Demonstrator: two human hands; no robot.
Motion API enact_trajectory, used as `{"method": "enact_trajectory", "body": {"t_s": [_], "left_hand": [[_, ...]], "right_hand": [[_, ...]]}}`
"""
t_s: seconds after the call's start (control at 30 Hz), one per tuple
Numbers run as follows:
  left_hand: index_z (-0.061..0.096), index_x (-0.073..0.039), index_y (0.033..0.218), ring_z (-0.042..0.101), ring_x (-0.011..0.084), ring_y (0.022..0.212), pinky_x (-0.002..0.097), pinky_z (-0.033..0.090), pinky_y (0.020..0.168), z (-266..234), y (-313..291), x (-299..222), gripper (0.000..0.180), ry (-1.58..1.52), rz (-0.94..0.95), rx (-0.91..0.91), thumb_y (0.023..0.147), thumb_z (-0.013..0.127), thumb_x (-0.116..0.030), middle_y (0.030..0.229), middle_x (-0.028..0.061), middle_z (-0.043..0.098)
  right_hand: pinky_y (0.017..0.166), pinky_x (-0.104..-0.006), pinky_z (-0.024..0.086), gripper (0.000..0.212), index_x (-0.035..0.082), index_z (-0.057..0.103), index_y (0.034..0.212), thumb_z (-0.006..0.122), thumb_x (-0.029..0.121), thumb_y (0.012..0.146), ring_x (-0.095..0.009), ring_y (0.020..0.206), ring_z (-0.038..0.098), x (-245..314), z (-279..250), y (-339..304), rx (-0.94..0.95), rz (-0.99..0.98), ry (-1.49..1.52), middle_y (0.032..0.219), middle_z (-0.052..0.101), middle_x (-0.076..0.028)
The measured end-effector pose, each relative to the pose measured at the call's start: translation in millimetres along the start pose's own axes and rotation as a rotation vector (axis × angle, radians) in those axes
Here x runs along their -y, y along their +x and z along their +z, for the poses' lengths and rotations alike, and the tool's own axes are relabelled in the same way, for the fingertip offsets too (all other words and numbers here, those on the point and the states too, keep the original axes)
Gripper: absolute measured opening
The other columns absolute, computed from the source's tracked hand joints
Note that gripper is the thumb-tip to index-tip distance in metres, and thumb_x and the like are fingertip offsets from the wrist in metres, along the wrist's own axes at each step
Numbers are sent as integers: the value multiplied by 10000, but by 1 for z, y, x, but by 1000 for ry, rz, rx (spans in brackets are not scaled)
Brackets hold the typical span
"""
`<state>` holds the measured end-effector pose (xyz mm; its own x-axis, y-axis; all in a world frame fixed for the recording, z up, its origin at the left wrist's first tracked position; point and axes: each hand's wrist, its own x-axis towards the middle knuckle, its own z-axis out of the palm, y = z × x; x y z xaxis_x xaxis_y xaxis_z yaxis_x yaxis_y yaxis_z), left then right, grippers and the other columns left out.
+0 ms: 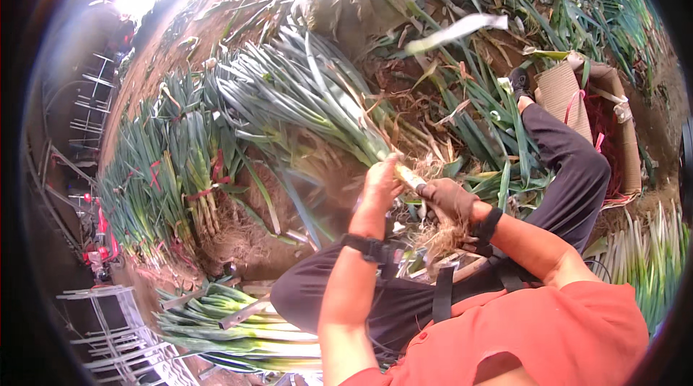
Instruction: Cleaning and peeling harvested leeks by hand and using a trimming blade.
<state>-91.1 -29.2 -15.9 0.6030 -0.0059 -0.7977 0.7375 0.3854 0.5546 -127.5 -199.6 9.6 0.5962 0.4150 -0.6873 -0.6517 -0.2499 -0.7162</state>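
A leek point(408, 176) with long green leaves runs slantwise between my hands, its root end toward the right. My left hand point(378, 190), bare, is closed round the stalk. My right hand point(449, 200), in a brown glove, grips it close to the roots. Just beyond, a heap of loose leeks point(296, 94) fans out to the far left. Dry, tangled roots point(446, 240) hang below my right hand. Whether a small tool sits in the right hand is hidden by the glove.
Tied leek bundles point(184, 169) stand on the left. More leeks point(245, 325) lie near my left knee, by white metal racks point(123, 335). An open cardboard box point(626, 133) with red strands is beyond my right leg. Pale-stemmed leeks point(642, 260) stand at right.
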Motion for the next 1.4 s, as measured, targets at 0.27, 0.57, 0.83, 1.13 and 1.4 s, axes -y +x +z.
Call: {"method": "enact_trajectory", "body": {"t_s": [0.27,0.57,0.83,1.13,1.4], "left_hand": [[537,9,901,601,251,562,367,504,471,21,45,16,288,-272,394,-202,905,511,-278,742,96,570],[520,8,906,553,307,578,431,504,545,30,67,25,285,-682,248,-253,917,345,-217,676,135,535],[563,-28,1025,614,221,812,369,521,677,79,-6,97,304,-299,-256,244,913,420,-272,937,126,626],[462,-50,1095,506,265,1048,378,387,933,1,29,49,576,-580,152,106,857,447,-574,1095,160,518],[479,-5,1126,597,289,916,415,495,827,4,17,7,308,-781,340,221,855,551,-132,977,130,595]], "right_hand": [[759,-456,452,508,1,398,1226,571,169,779,-407,892,570,13,17,-39,-329,-400,-772,936,579,-291],[778,-421,468,527,8,411,1241,601,153,771,-438,917,557,-13,14,-48,-517,-457,-631,996,589,-235],[587,-216,443,260,-2,535,1081,560,152,873,-69,683,533,6,-54,1,-318,-332,266,846,592,-10],[367,-224,361,345,33,487,1050,496,346,903,-120,446,461,-14,-38,-56,594,263,1440,696,519,-53],[419,-254,456,393,-21,478,1144,523,279,894,-127,561,561,-20,-22,-82,274,366,1210,745,562,-63]]}}
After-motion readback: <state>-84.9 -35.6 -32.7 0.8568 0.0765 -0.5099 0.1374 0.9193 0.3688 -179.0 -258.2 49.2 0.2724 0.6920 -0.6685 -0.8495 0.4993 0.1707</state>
